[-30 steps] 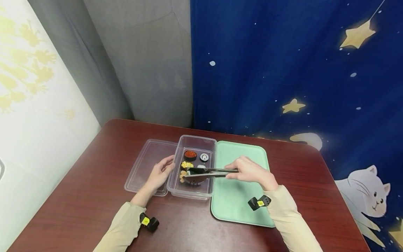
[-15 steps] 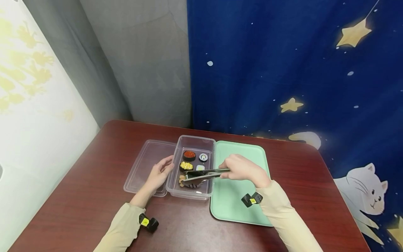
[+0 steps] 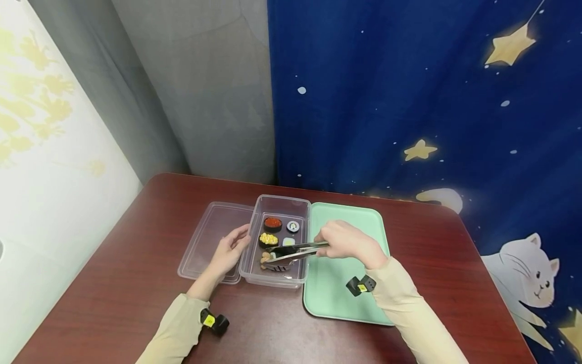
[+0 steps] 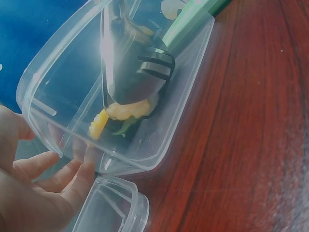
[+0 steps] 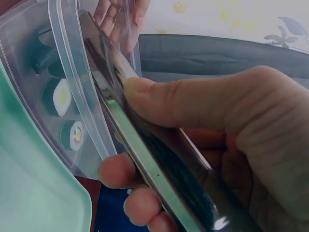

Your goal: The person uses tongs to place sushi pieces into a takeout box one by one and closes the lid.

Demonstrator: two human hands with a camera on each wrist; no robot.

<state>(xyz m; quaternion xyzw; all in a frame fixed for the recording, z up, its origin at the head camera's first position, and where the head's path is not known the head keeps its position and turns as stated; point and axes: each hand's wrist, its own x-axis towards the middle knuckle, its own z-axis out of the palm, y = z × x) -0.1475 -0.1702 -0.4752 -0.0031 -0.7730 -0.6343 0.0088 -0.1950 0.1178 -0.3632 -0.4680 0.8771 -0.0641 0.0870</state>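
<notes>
A clear plastic container (image 3: 301, 273) holds several toy sushi pieces. Inside are a red-topped roll (image 3: 273, 224), a yellow-topped roll (image 3: 268, 239), a round white-centred roll (image 3: 293, 226) and a pale-centred roll (image 3: 288, 242). My right hand (image 3: 349, 240) grips metal tongs (image 3: 300, 250), which reach over the right wall; thumb and fingers press their two arms from both sides. The tong heads are around a piece with a lumpy tan topping (image 4: 130, 110) at the container's near left, mostly covering it. My left hand (image 3: 232, 250) touches the left wall with relaxed fingers, gripping nothing.
A mint green tray (image 3: 345, 303) lies right against the container. On its left is a clear lid (image 3: 206, 242), partly beneath my left hand. The dark red wooden table (image 3: 254, 323) extends in front, and curtains (image 3: 364, 101) hang behind its far edge.
My right hand has shifted slightly left with the tongs, and their heads have come nearer the front of the container. The yellow-topped roll is now uncovered. My left hand has stayed at the wall.
</notes>
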